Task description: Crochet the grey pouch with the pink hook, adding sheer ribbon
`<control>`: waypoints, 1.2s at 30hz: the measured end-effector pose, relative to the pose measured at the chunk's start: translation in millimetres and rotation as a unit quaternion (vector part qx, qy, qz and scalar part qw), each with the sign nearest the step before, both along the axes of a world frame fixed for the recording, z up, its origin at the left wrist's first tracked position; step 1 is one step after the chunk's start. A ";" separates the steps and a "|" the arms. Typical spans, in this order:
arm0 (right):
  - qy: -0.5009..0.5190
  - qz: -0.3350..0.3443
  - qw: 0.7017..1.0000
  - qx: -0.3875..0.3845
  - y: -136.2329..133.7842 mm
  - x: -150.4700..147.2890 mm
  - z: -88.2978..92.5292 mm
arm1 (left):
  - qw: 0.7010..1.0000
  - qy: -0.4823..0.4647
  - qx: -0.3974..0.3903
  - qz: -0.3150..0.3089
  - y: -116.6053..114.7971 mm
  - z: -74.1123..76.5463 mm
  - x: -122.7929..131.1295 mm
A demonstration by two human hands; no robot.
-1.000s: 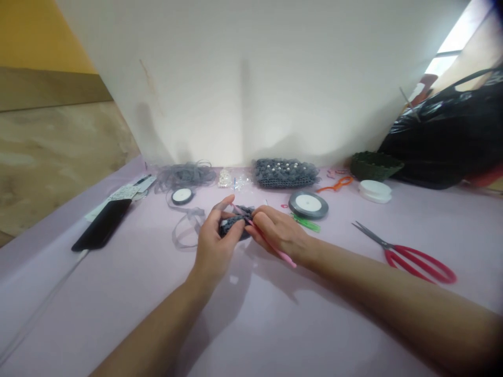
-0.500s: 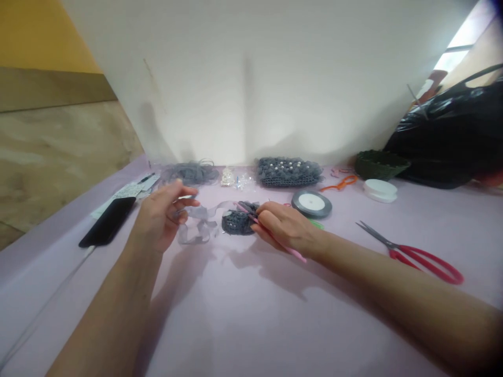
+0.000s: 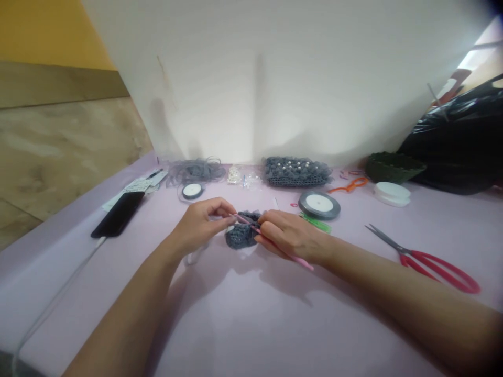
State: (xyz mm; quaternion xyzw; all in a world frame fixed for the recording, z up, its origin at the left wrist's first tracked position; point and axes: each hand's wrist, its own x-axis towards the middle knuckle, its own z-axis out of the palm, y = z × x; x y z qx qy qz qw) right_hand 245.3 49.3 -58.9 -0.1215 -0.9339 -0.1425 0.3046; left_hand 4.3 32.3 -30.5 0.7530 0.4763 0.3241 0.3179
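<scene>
Right hand (image 3: 288, 233): fingers (image 3: 275, 228) clenched round one pink crochet hook (image 3: 293, 257), its slim shaft angled across one small gray crocheted piece (image 3: 239, 238). The piece sits between my hands, mid-bench (image 3: 251, 324). Left hand (image 3: 200, 226): fingers (image 3: 223, 210) pinched at the hook's tip; whether they hold a strand, I cannot tell.

Along the back edge, left to right: one loose tangle of sheer gray ribbon (image 3: 194, 170), one clear bag of pearl beads (image 3: 241, 178), one pearl-studded gray crocheted pouch (image 3: 296, 172), one woven green basket (image 3: 393, 167).

Nearer: two ribbon spools, small (image 3: 192, 191) and wide (image 3: 319, 204). Right side: one pair of red-handled scissors (image 3: 426, 266), steel blades. Left edge: one black phone (image 3: 118, 214).
</scene>
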 end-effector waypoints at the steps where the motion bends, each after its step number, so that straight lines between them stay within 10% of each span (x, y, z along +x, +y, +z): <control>1: -0.002 -0.002 1.000 -0.001 0.2 -0.4 -0.2 | 0.999 0.034 0.033 0.014 0.0 -1.8 0.4; 6: -0.003 -0.007 1.000 0.000 1.7 -2.6 -1.7 | 0.942 0.168 0.256 0.140 -2.2 -9.9 6.9; 10: -0.005 -0.001 1.000 -0.005 1.5 -3.0 -3.3 | 0.934 0.055 0.307 0.174 -6.1 -8.9 13.6; 15: -0.005 -0.006 1.000 -0.004 3.0 -0.5 -5.3 | 0.979 -0.179 0.093 0.019 -4.4 -3.8 9.3; 19: -0.008 -0.016 1.000 -0.002 3.7 0.5 -3.3 | 0.937 -0.335 -0.081 -0.054 -2.7 3.7 -2.9; 25: -0.011 -0.021 1.000 0.002 2.9 0.7 -1.0 | 0.899 -0.421 -0.120 -0.022 -2.3 10.7 -9.4; 36: -0.006 -0.011 1.000 0.005 5.1 0.9 -2.7 | 0.992 -0.047 -0.012 0.118 3.0 1.4 -22.5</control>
